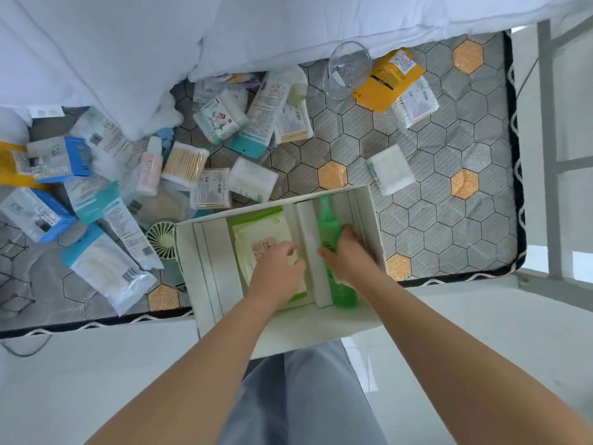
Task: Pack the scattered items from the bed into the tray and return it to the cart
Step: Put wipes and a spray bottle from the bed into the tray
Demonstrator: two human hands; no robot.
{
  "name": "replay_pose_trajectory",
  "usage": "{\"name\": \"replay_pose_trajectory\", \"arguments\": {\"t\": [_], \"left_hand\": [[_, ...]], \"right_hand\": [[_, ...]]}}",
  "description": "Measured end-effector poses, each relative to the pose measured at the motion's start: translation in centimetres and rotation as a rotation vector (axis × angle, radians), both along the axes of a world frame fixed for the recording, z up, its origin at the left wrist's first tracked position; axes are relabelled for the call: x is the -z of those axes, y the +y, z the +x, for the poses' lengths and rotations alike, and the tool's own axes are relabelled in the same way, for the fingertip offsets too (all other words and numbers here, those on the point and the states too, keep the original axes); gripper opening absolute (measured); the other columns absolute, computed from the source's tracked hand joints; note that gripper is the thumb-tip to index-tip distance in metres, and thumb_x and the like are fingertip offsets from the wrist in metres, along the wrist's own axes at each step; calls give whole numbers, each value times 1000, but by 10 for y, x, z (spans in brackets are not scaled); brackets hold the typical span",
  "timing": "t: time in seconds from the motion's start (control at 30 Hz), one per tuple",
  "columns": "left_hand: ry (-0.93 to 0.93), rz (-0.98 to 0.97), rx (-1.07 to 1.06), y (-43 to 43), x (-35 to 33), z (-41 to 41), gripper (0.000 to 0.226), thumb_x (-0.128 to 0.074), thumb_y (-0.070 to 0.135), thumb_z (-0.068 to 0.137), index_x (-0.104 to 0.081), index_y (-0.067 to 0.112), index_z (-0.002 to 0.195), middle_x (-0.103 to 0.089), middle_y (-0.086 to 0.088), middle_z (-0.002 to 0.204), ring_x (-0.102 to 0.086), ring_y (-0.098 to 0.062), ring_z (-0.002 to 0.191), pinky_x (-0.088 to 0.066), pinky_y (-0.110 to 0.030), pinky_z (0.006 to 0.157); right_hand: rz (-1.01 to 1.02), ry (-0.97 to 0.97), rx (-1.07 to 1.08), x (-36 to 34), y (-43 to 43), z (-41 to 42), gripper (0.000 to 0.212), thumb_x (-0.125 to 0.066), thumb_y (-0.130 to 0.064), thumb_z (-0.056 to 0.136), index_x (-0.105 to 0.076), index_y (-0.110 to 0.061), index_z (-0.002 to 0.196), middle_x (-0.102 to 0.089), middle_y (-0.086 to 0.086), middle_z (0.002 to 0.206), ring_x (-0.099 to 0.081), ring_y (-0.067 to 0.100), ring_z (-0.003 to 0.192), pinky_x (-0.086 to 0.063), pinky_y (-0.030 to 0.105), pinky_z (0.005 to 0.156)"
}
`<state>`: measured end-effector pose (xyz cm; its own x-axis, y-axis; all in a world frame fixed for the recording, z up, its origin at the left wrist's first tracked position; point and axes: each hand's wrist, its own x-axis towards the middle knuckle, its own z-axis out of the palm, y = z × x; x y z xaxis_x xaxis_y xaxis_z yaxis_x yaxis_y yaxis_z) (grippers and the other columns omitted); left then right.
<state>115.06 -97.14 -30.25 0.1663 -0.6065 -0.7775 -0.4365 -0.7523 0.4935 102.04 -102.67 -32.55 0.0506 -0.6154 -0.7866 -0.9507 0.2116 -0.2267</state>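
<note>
A white tray (205, 271) with upright dividers sits on the near edge of the bed. Inside it lie a pale green wipes pack (256, 232) in a middle slot and a green bottle (329, 220) in the slot to its right. My left hand (277, 271) rests on the wipes pack, fingers curled near the divider. My right hand (348, 255) lies over the green bottle and grips it. Scattered packets, swab boxes (184, 163), a pink bottle (149, 167) and blue boxes (61, 159) cover the mattress to the left and beyond the tray.
A clear glass cup (346, 69) and a yellow pouch (388, 80) lie at the far side, beside a white duvet (160, 43). A small green fan (162, 240) touches the tray's left wall. A white packet (390, 170) lies to the right. A metal rail (545, 123) borders the bed's right side.
</note>
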Motion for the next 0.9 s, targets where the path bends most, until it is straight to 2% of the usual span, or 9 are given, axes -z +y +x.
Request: {"name": "replay_pose_trajectory", "arguments": {"t": [0.07,0.13,0.23,0.3,0.4,0.53,0.63,0.77,0.9], "left_hand": [[-124,23,102,2,10,6,50,-50,21,90,-40,15,138,-38,-5,144,-39,-23,130,-35,-36,106],[-183,66,224,4,15,11,57,-49,22,89,-31,15,143,-27,-5,150,-30,-25,135,-33,-39,108],[-196,130,371,2,18,13,62,-47,24,91,-21,17,147,-13,-4,155,-21,-26,139,-30,-39,110],[-184,158,433,-4,18,10,65,-46,26,91,-16,19,148,-6,-6,157,-14,-27,142,-27,-40,110],[-165,217,466,-11,22,3,69,-47,28,92,-10,20,149,2,-10,157,-6,-30,144,-24,-44,111],[-125,255,429,-12,28,-1,74,-48,32,91,-5,21,149,8,-9,157,-1,-28,145,-22,-44,114],[-76,249,318,-13,29,-1,72,-48,33,91,-7,20,150,7,-7,158,-1,-25,145,-19,-40,116],[-70,201,255,-10,27,3,69,-48,29,92,-13,15,149,-2,-7,158,-9,-23,145,-22,-37,115],[-58,107,158,-16,12,19,59,-50,19,90,-28,9,144,-27,-12,150,-32,-26,136,-31,-34,110]], "right_hand": [[-4,72,-73,8,0,2,51,-51,-44,90,-35,-4,117,-53,17,116,-56,35,104,-45,38,79],[30,142,-112,13,-2,5,52,-45,-44,93,-32,-2,121,-53,18,119,-56,35,106,-43,37,76],[131,217,-101,17,-14,11,47,-40,-39,97,-31,-3,126,-51,18,123,-53,35,111,-41,39,78],[167,211,-79,18,-20,14,36,-40,-29,98,-35,-2,123,-52,20,123,-52,36,111,-41,39,81],[192,167,-46,19,-25,12,21,-33,-20,100,-40,-7,116,-55,17,120,-52,33,111,-35,35,76],[179,167,-117,19,-21,11,26,-32,-17,100,-35,-6,123,-55,17,113,-54,34,105,-36,35,72],[168,161,-81,20,-19,12,17,-32,-15,98,-37,-10,114,-52,16,103,-54,30,95,-35,33,74],[-57,55,-305,10,-22,25,22,-37,-11,93,-43,-3,113,-61,17,98,-61,34,86,-44,33,66],[-155,-125,-393,-9,-21,53,19,-39,-14,92,-48,-3,104,-59,13,92,-51,29,71,-33,29,56]]}}
